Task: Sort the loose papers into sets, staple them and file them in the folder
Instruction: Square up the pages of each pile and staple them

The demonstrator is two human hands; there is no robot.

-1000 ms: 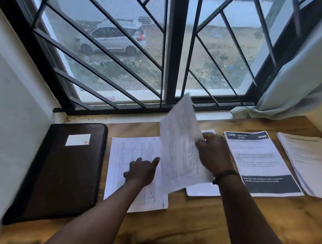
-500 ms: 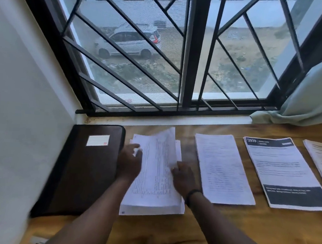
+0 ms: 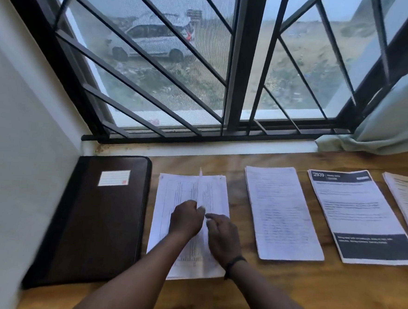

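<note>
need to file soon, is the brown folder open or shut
Shut. The brown folder lies flat on the desk, cover with label facing up.

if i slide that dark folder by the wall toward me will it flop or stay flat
The folder looks stiff: it lies flat with straight edges and rounded corners, so it would probably slide as one flat board. Its smooth cover may glide easily over the wooden table.

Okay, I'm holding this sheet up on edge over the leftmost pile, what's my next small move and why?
Probably lay the sheet flat onto the leftmost pile and square it. Your left hand pinches it standing on edge above that pile, while the right hand rests on the pile beside it. The folder is closed and no stapler is in view, so finishing the sort seems first.
</note>
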